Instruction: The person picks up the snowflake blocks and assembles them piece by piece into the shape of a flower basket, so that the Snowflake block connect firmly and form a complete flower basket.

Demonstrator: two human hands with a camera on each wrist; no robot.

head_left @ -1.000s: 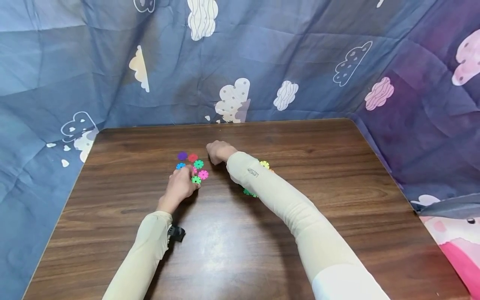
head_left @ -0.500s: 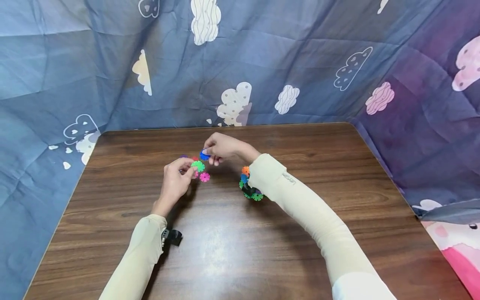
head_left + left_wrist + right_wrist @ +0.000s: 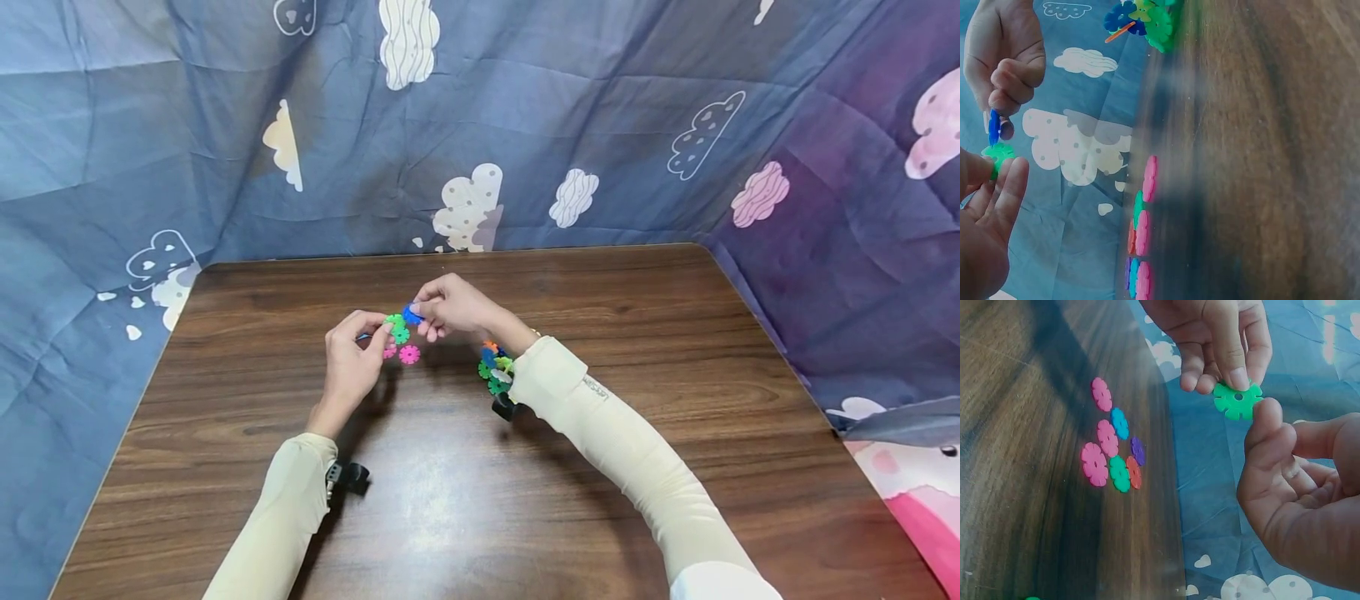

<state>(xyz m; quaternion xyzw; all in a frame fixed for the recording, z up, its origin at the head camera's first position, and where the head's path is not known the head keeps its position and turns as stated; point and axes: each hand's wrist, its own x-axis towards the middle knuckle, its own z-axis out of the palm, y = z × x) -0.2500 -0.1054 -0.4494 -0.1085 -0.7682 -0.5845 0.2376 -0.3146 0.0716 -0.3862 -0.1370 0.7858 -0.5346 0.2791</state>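
My left hand (image 3: pixel 351 358) pinches a light green notched plastic disc (image 3: pixel 1234 403) between thumb and fingers. Facing it, my right hand (image 3: pixel 459 305) pinches a dark blue disc (image 3: pixel 994 128) by its edge. In the left wrist view the two discs meet edge to edge, the blue one standing at an angle to the green; whether their slots interlock I cannot tell. Both are held above the table. Below them lie loose discs: several pink ones (image 3: pixel 1094 464), a teal one (image 3: pixel 1119 474), a red one (image 3: pixel 1134 472), a purple one (image 3: pixel 1138 451) and a light blue one (image 3: pixel 1120 423).
A joined cluster of multicoloured discs (image 3: pixel 492 368) rests on the wooden table (image 3: pixel 450 517) beside my right wrist, partly hidden by the sleeve. Black wrist cameras (image 3: pixel 504 407) hang from both cuffs. Patterned blue cloth (image 3: pixel 337 167) rises behind the table's far edge.
Both hands have lifted from the table, the left with the green disc, the right with the blue one. The discs have come together, and the right forearm has moved right, uncovering more of the cluster.
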